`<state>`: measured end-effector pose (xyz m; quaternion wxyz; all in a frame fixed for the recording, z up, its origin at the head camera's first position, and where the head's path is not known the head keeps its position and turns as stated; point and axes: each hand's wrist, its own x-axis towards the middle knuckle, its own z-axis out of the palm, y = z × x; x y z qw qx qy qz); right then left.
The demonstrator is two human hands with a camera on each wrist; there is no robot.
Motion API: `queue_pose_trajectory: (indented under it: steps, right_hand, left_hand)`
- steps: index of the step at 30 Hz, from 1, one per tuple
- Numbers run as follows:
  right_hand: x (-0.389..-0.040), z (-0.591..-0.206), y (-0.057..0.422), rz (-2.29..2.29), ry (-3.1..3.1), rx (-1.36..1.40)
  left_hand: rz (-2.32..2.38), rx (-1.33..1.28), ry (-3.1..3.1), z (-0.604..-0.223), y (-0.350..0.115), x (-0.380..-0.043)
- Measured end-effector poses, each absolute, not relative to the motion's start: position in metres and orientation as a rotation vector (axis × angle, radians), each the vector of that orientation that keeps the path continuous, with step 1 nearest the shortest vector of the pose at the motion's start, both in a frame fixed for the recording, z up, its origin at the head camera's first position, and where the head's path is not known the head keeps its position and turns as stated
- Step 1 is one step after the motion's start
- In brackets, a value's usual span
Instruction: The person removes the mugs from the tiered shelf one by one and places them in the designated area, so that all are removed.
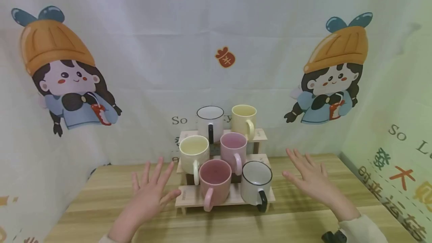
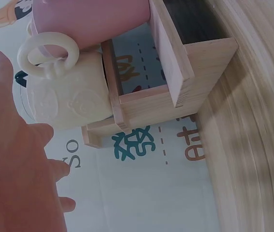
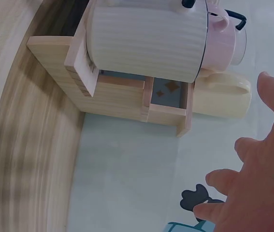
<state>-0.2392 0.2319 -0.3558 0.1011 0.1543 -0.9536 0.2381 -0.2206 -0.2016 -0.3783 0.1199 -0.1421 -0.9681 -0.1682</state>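
My left hand hovers to the left of a three-step wooden rack, fingers spread and holding nothing. On the other side my right hand is likewise spread and holds nothing. Two mugs stand on each step. The bottom one bears a dark pink mug and a white mug with black rim and handle. A cream mug and a light pink mug occupy the middle step. On top are another white black-rimmed mug and a yellow mug.
The rack stands on a wood-grain table. Behind it hangs a pale cloth printed with cartoon girls and lettering; a similar printed cloth runs along the right side. A small black object sits at my right sleeve.
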Motion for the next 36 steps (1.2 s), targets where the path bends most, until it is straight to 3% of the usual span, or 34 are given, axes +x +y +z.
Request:
queue_pose_trajectory:
  steps: [36]
  right_hand:
    - [-0.252,-0.353,0.227,0.688,-2.787,0.468]
  left_hand:
    - [-0.546,-0.396,-2.839,-0.384,-0.21,-0.223]
